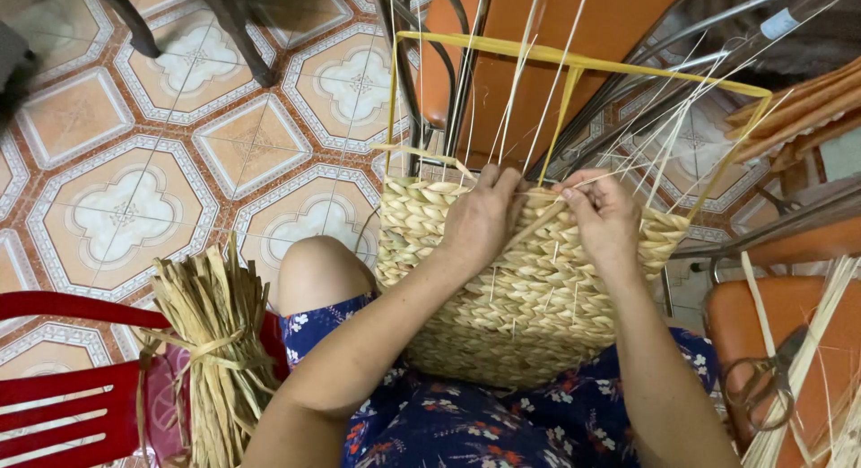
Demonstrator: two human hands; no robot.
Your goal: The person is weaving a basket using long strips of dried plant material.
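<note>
A half-woven straw basket (pixel 529 289) sits on the person's lap, leaning against a yellow wire frame (pixel 574 69) that rises above its woven edge, with thin pale strands (pixel 659 136) fanning up through it. The left hand (pixel 480 217) lies curled over the basket's top edge, fingers pressed onto the weave, and seems to pin a strand there, though I can't quite make out what sits under the fingers. The right hand (pixel 603 215) is pinched nearly closed on a thin strand just beside it, at the same rim. Close on the left, a tied bundle of dried straw (pixel 211 342) stands against a red chair (pixel 63 378), near the bare knee. On the right, scissors (pixel 762 383) lie on an orange seat (pixel 807 342) among loose strips, crowding that side. Metal chair legs (pixel 448 82) and another orange seat stand right behind the frame. The only open room is the patterned tile floor (pixel 134 163) off to the left.
</note>
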